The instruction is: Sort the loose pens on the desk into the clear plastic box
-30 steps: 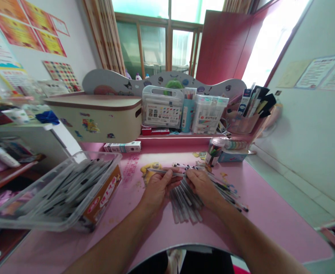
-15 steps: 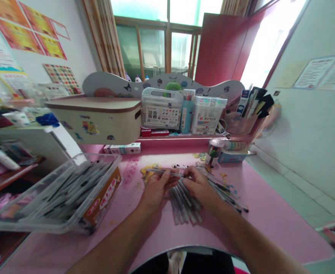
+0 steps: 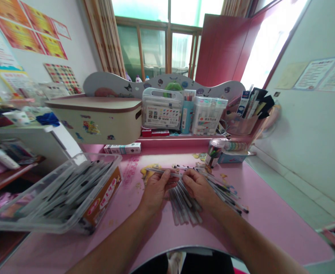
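Observation:
My left hand pinches a slim pen between thumb and fingers, holding it nearly level over the desk. Just right of it is my right hand, its thumb and fingertips pressed together. Whatever those fingers hold, if anything, is too small to make out. Below and between both hands, a fanned bunch of clear-barrelled pens lies on the pink desk. More pens with dark ends are spread beside my right wrist, partly covered by that hand and forearm.
At the left stands a clear plastic box full of pens. A lidded cream bin, a marker case and a marker box line the shelf. A see-through jar and a blue box sit at the desk's back right.
My right hand's fingertips have come slightly away from the end of the pen and changed their curl. The left hand keeps the pen in nearly the same place.

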A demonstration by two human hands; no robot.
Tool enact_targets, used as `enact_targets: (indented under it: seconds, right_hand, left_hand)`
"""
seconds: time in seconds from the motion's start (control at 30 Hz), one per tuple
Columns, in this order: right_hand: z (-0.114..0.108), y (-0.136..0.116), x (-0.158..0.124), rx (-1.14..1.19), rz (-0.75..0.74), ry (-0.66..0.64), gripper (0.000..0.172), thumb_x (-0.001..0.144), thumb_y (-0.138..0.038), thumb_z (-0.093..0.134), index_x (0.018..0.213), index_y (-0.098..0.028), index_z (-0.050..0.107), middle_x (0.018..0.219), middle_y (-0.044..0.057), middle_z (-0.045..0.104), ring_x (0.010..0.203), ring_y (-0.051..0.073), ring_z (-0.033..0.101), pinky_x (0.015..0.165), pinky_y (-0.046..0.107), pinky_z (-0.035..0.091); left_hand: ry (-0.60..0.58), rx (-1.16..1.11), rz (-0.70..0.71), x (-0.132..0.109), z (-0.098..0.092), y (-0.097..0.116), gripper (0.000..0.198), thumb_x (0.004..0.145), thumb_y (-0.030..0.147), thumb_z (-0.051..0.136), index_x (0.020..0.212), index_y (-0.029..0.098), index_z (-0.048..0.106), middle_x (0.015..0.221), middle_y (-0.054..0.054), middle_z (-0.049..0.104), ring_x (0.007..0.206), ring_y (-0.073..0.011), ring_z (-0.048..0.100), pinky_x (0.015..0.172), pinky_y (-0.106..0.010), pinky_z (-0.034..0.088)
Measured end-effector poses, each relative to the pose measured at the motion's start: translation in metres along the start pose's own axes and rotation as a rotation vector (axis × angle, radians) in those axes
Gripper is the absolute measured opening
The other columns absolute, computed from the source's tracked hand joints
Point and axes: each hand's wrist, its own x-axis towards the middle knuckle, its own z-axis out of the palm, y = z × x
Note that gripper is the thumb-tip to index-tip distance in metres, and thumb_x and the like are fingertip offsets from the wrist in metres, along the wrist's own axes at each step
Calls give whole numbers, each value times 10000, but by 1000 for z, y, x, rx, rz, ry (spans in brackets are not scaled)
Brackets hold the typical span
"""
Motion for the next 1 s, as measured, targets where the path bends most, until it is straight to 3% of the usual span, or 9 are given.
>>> enact_targets:
  seconds: [0.2,0.3,0.4,0.53,0.67,0.77,0.87,0.93,1.0]
  right_hand:
    - [1,-3,-1,78,45,58,149,762,-258,647,845,-221,529,579,-88,447,457,77,346,409,200,238]
    - [0,-8,-3,350,187,-36,250,676,-202,650,855,-234,478,594,-98,472,407,56,305,353,174,169]
    - [-2,-12,-3,589,362,-180,320,614,-179,640,890,-228,485,697,-58,565,424,52,362,340,158,149]
    - [-1,-10,-4,522,416,-232,249,725,-344,694,834,-204,519,609,-65,501,403,49,324,345,168,133]
    - [0,-7,-3,164,300,-139,283,798,-424,628,678,-210,486,505,-88,380,392,67,267,387,216,176]
    - [-4,-9,0,-239,39,131,228,799,-325,576,617,-194,536,543,-40,459,523,121,416,511,255,298]
    - [-9,-12,2,-423,-136,327,235,831,-289,517,622,-192,559,600,-6,530,643,166,491,612,284,337]
    - [-9,-14,1,-428,-173,372,230,866,-292,492,674,-197,574,620,-1,552,665,177,506,631,289,347]
    - [-5,-14,-2,-417,-206,370,219,890,-288,485,717,-202,588,654,7,577,686,183,521,650,292,363]
  left_hand:
    - [75,-13,27,3,-4,3,324,747,435,766,824,138,662,730,-54,727,617,-130,678,561,-203,538]
    - [104,40,46,1,-3,7,339,770,472,727,824,147,645,700,-45,714,585,-129,659,540,-208,520]
    - [90,173,105,-6,0,9,353,795,489,690,816,137,659,665,-49,697,576,-138,645,545,-223,516]
    - [51,220,125,-11,5,12,303,792,434,707,800,132,673,710,-56,696,642,-157,657,583,-246,532]
    - [176,-143,64,4,-1,20,152,894,314,578,885,173,635,877,-65,717,788,-186,701,646,-289,565]
    - [337,-394,55,26,-13,26,201,951,200,431,869,156,610,827,-71,694,739,-151,690,729,-316,582]
    - [439,-456,49,36,-22,28,191,938,148,436,823,148,589,720,-35,638,557,-85,592,642,-241,557]
    - [387,-401,26,31,-19,25,124,908,118,490,859,148,599,699,-9,613,485,-53,516,522,-169,482]
    - [241,-297,-53,18,-10,19,66,872,118,571,908,151,615,709,6,607,457,-39,474,439,-136,399]
